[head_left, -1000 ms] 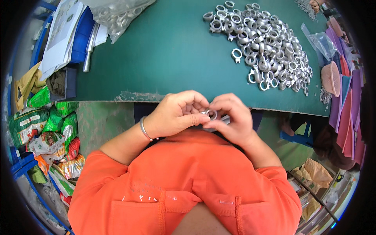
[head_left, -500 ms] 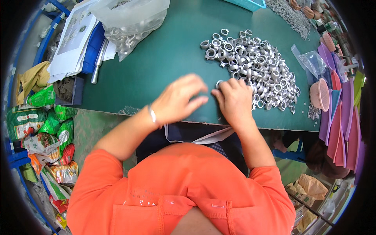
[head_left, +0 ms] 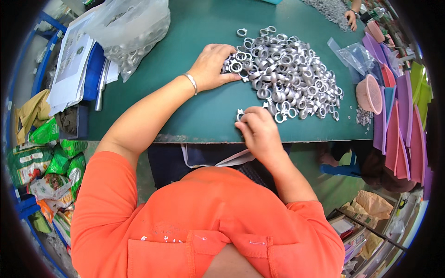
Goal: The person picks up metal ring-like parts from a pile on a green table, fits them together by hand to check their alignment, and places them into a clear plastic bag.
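A heap of small silver metal rings [head_left: 296, 76] with little lugs lies on the green table. At the heap's left edge is my left hand [head_left: 211, 69], a bangle on its wrist. Its thumb and fingers are apart, curved around a few rings and touching them. Nearer the table's front edge, my right hand [head_left: 262, 132] is closed, with a single metal ring [head_left: 239, 115] at its thumb and fingertips. My fingers partly hide that ring.
A clear plastic bag [head_left: 132, 39] of rings stands at the far left, beside papers [head_left: 69, 69] and a blue bin [head_left: 94, 69]. Pink basket [head_left: 369, 95] and colored trays [head_left: 403, 125] line the right. Another person's hand [head_left: 352, 19] is at the far right by a chain-like metal heap [head_left: 328, 10].
My left hand has moved forward to the heap's left edge. My right hand has drawn slightly left and nearer me. Another person's hand now shows clearly at the far right. The view has shifted a little.
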A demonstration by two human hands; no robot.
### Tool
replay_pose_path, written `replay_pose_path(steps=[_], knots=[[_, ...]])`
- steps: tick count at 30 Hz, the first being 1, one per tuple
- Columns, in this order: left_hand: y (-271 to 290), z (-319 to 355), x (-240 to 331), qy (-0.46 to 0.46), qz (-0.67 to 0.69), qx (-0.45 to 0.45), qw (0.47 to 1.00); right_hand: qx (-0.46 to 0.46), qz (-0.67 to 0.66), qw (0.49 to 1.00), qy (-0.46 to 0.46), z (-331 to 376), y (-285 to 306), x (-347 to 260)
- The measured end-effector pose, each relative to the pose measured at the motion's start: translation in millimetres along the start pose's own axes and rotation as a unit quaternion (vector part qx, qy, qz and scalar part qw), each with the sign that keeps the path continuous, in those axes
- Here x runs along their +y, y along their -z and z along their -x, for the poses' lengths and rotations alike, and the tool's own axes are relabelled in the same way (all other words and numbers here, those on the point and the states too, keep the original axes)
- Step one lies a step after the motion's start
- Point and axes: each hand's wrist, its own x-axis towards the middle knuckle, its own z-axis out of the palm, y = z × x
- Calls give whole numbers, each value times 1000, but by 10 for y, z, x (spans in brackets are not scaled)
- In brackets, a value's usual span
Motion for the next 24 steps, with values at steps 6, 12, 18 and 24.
replay_pose_path(steps=[6, 12, 18, 24], knots=[[203, 670, 398, 19, -30, -38, 999, 31, -479, 854, -201, 177, -40, 92], [273, 1073, 762, 100, 75, 28, 992, 23, -578, 795, -186, 172, -7, 140], [410, 1191, 877, 110, -24, 95, 989, 24, -618, 762, -189, 193, 4, 185], [393, 1222, 883, 95, 63, 101, 988, -71, -605, 736, -296, 204, 90, 92]])
